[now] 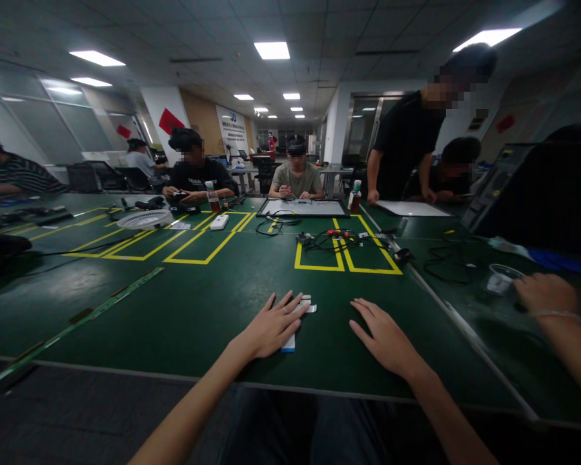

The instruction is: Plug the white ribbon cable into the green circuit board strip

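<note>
My left hand [274,324] lies flat with fingers spread over a white flat ribbon cable [310,308] on the green table [208,323]. The cable's blue-tipped end [288,344] shows below the palm, and its white end pokes out past the fingertips; the middle is hidden. To the right, my right hand [383,337] rests palm down on the table with fingers stretched, holding nothing.
A long green circuit strip [111,300] lies at left. Yellow tape outlines [208,261] and tangled black cables [326,240] are ahead. At right, a co-worker's hand [547,294] is near a clear plastic cup [502,279]. A white panel [303,207] lies farther back.
</note>
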### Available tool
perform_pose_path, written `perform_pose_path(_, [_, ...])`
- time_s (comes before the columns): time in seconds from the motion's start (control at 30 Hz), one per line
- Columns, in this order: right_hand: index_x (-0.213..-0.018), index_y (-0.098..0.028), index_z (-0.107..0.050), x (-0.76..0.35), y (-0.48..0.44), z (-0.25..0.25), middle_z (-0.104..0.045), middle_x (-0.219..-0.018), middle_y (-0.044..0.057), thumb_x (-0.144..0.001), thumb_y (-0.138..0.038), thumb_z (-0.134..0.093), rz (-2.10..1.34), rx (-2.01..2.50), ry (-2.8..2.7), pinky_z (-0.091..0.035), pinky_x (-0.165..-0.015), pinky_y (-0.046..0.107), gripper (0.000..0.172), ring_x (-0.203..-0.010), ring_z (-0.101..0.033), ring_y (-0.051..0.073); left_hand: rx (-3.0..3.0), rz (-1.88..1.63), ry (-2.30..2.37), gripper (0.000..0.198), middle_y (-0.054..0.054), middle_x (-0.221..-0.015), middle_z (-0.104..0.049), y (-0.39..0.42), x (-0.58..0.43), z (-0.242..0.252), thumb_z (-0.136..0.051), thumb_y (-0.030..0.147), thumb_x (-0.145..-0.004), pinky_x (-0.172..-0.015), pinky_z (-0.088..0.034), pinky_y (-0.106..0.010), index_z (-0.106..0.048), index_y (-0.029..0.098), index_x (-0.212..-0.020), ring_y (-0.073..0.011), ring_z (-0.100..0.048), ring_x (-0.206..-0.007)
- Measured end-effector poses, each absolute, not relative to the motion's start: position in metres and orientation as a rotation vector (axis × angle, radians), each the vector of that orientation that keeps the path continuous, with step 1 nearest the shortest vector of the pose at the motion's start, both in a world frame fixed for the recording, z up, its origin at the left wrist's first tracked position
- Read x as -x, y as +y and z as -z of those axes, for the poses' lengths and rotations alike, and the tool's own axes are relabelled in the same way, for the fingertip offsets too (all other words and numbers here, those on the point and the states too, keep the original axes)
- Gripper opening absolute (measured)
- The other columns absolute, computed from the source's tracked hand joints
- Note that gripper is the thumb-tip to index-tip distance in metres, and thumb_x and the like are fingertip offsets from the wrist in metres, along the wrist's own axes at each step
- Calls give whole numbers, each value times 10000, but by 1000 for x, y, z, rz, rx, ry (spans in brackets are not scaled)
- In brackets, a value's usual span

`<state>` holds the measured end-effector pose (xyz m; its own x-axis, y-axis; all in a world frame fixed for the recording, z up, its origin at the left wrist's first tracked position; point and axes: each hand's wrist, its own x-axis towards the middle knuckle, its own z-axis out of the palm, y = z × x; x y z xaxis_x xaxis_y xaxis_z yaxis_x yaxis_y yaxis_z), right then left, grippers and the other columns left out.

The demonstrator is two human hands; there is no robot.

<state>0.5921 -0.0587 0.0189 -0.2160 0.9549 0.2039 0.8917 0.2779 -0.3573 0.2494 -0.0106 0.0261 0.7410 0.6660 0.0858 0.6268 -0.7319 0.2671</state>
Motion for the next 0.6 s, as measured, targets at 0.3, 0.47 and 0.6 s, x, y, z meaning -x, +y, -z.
perform_pose_path(0.3, [-1568,-205,-514,-590,-60,-24,-506,-1632,111,-1070,-586,-403,-228,1688,-2200,-359,-1274,531,637,-1517,-451,302,-2674,-561,999,552,-20,-1734,-330,-7,-241,-33,-318,471,-1131,-1343,-209,-525,-353,324,-1661,-225,-264,-1630])
perform_pose_path(0.47, [-1575,-204,-508,-592,-58,-21,-505,-1631,116,-1066,-597,-404,-244,1690,-2198,-364,-1269,524,651,-1519,-445,303,-2571,-953,1387,479,-83,-1359,-741,-1,-177,-39,-376,473,-1104,-1173,-465,-468,-724,236,-1334,-256,-660,-1307])
perform_pose_path(0.6, [-1570,-190,-512,-592,-58,-21,-503,-1629,125,-1068,-588,-405,-227,1687,-2204,-363,-1268,524,650,-1508,-457,307,-2306,-960,2087,585,-150,-1204,-775,13,-76,-45,-334,531,-1060,-1064,-511,-479,-779,161,-1141,-325,-711,-1139])
